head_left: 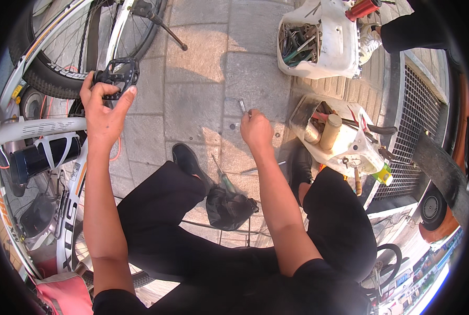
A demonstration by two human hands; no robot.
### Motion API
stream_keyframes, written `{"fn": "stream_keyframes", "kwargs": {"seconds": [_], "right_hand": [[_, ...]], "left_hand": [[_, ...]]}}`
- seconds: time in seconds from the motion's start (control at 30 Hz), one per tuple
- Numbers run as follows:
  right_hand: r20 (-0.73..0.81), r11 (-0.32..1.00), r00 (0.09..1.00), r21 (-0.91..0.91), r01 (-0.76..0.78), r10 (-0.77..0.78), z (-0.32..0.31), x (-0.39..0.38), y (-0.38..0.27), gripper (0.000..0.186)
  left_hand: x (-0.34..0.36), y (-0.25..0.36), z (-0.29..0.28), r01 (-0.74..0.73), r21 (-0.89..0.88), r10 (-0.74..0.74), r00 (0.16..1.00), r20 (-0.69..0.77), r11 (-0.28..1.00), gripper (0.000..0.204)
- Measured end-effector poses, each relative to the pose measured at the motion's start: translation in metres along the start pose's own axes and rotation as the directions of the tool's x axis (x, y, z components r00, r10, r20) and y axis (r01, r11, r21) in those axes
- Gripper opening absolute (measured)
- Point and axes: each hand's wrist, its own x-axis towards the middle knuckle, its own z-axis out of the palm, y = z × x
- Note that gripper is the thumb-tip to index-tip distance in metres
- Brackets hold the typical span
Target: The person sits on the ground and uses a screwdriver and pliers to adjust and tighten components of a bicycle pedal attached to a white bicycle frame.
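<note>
My left hand point(107, 114) is closed on a black bicycle pedal point(131, 71), thumb on the near side and fingers round its edge. The pedal sits beside the wheel of a white bicycle point(41, 126) on my left. Between my knees and the tool containers, my right hand point(257, 131) is wrapped round a silver metal tool point(242, 105). Only the shiny end of that tool shows above my fist, so its kind is hidden. Below my right hand, a thin metal rod point(261, 168) and a screwdriver-like tool point(217, 165) lie near my feet.
Right of my hand, a cut-open white container point(310, 144) holds tools. Farther off, another white container point(318, 70) is full of tools, beside another person's dark-clothed leg point(410, 34). A black bag point(226, 210) rests between my feet. A metal grate point(410, 123) lies far right.
</note>
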Motion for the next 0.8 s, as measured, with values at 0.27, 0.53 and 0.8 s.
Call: {"fn": "stream_keyframes", "kwargs": {"seconds": [0.27,0.53,0.8], "right_hand": [[-0.142,0.98,0.978,0.102,0.169,-0.154,-0.04,0.025,-0.048,0.037],[-0.209,0.917,0.928,0.195,0.348,-0.308,-0.094,0.006,-0.123,0.034],[-0.289,0.809,0.808,0.149,0.568,-0.514,-0.176,-0.035,-0.182,0.029]], "left_hand": [[0.0,0.003,-0.002,0.01,-0.022,-0.01,1.0,-0.005,1.0,0.037],[0.001,-0.006,0.001,-0.059,-0.037,0.059,0.998,-0.02,0.998,0.035],[0.011,-0.034,0.007,-0.147,0.041,0.148,0.989,-0.026,0.988,0.041]]}}
